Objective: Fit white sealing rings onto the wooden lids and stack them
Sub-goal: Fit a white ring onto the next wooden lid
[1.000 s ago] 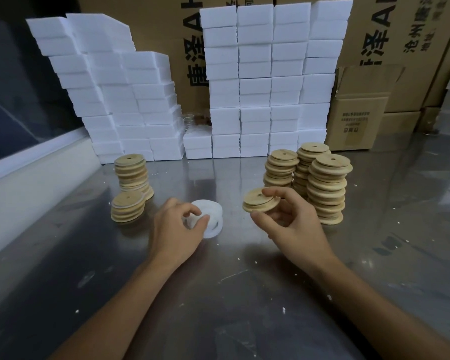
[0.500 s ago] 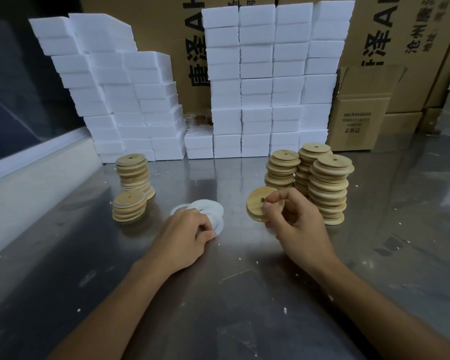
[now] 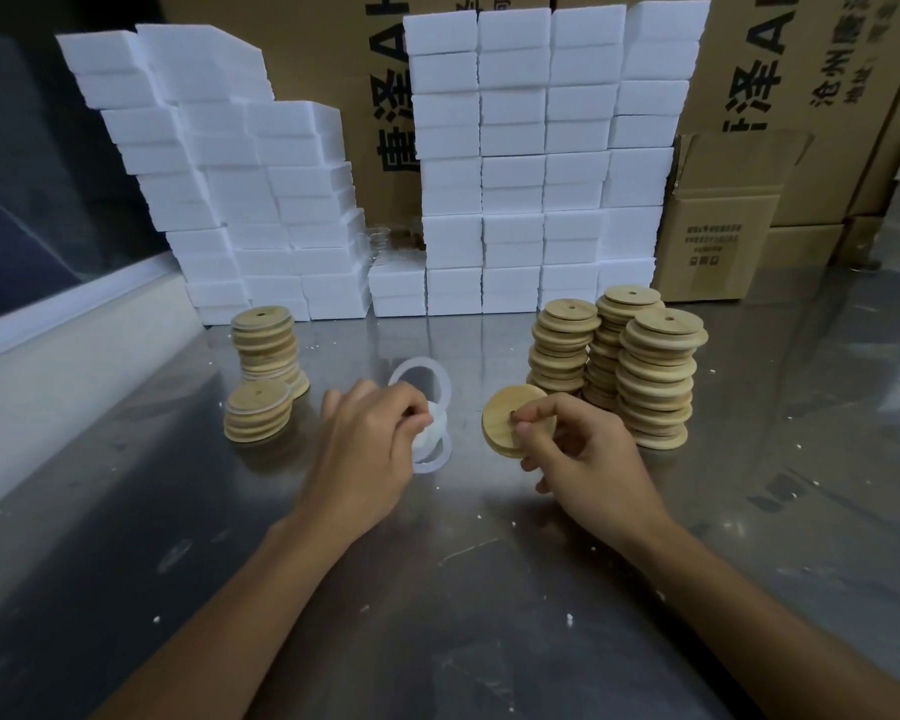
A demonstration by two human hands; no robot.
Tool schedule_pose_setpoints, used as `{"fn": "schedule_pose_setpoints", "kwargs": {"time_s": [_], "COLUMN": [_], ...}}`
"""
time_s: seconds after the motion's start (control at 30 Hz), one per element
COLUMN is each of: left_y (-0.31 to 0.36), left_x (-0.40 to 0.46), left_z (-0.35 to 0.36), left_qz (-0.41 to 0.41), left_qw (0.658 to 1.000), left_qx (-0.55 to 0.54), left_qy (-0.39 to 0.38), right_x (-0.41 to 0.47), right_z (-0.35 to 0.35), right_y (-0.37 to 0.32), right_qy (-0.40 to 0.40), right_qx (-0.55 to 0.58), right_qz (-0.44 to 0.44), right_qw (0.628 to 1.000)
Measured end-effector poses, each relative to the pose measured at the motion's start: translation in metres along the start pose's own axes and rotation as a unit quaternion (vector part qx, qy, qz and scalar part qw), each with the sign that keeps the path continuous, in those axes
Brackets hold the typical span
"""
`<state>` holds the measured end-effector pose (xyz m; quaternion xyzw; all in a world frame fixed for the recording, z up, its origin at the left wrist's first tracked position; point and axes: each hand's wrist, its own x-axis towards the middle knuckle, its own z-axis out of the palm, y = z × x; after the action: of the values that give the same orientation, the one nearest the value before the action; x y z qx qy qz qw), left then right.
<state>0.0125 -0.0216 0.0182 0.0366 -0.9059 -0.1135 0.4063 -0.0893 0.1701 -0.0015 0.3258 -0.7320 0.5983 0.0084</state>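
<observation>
My right hand [image 3: 583, 454] pinches a round wooden lid [image 3: 505, 423], tilted on edge with its flat face toward me. My left hand [image 3: 370, 449] pinches one white sealing ring [image 3: 440, 379] and lifts it upright off a small pile of white rings [image 3: 432, 444] lying on the metal table. To the right stand three tall stacks of bare wooden lids [image 3: 655, 376]. At the left are two stacks of lids with white rings fitted: a taller one [image 3: 266, 350] and a shorter one [image 3: 255, 418] in front of it.
The steel table [image 3: 463, 589] carries small white crumbs. White foam blocks [image 3: 531, 163] are piled along the back, with cardboard boxes [image 3: 713, 236] behind and to the right. A white ledge [image 3: 63, 356] runs along the left edge.
My left hand has raised one ring upright from the pile. My right hand has turned the lid from flat to on edge and brought it lower, closer to the rings.
</observation>
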Motion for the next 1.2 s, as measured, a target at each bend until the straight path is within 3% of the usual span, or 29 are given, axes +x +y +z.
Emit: {"fn": "schedule_pose_setpoints", "kwargs": {"time_s": [0.23, 0.5, 0.77, 0.93, 1.1, 1.2], "left_y": [0.027, 0.032, 0.034, 0.034, 0.037, 0.037], "left_x": [-0.001, -0.003, -0.007, -0.006, -0.007, -0.006], "left_z": [0.002, 0.002, 0.01, 0.015, 0.019, 0.02], "left_qz": [0.127, 0.181, 0.149, 0.063, -0.026, -0.034], "left_qw": [0.991, 0.982, 0.986, 0.981, 0.967, 0.965], "left_qx": [-0.03, 0.004, -0.074, -0.168, -0.236, -0.244], "left_qy": [-0.022, -0.05, 0.001, 0.074, 0.095, 0.091], "right_x": [-0.004, -0.005, -0.003, -0.003, -0.006, -0.006], "right_z": [0.004, 0.007, 0.008, 0.008, 0.008, 0.008], "right_y": [-0.014, -0.016, -0.014, -0.013, -0.014, -0.016], "right_qy": [-0.035, -0.025, -0.004, -0.005, -0.006, -0.004], "right_qx": [0.095, 0.065, 0.095, 0.059, 0.031, 0.025], "right_qz": [0.056, -0.003, -0.022, -0.035, -0.051, -0.055], "right_qw": [0.993, 0.998, 0.995, 0.998, 0.998, 0.998]}}
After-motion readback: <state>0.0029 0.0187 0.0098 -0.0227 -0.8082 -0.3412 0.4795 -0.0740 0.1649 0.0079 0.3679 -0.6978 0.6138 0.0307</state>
